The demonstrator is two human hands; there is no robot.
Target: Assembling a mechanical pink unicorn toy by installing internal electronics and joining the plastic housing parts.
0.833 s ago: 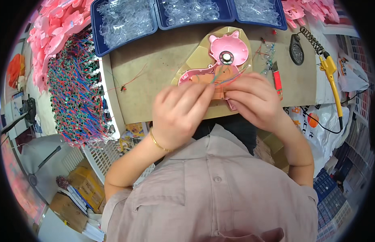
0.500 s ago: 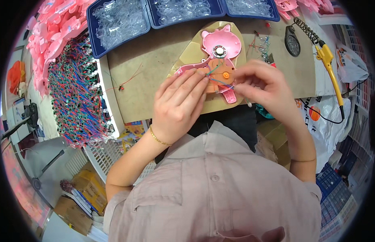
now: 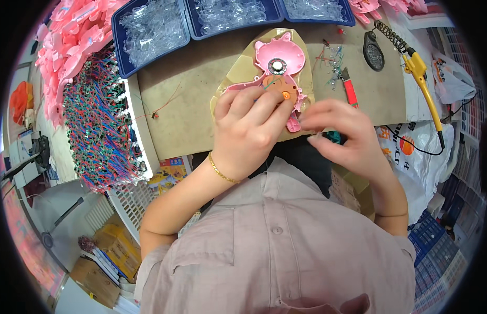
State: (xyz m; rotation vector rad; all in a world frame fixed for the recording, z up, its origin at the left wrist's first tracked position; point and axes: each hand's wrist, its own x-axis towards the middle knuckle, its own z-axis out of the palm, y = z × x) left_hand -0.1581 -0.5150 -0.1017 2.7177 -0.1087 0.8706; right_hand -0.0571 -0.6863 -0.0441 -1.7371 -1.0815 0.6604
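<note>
An open pink animal-shaped plastic toy shell lies on a tan, rounded-triangular board. A round part with a white centre is set in its head. Lower down sits an orange plastic block bearing a small orange knob, with a thin green wire across it. My left hand bends over the shell's lower part, fingers curled and pressed onto it. Its fingertips are hidden. Just right of the shell's pink lower end, my right hand is open, thumb and fingers apart, with nothing clearly visible between them.
Blue bins of clear plastic parts line the back. At left are bundled coloured wires and heaped pink shells. On the right lie a red-handled knife, loose wired parts and a yellow soldering iron in its coiled stand.
My left fingers have gone from stretched flat to curled over the shell. My right hand has drawn down and away from the wires, its fingers parting. The red-handled knife has come into sight.
</note>
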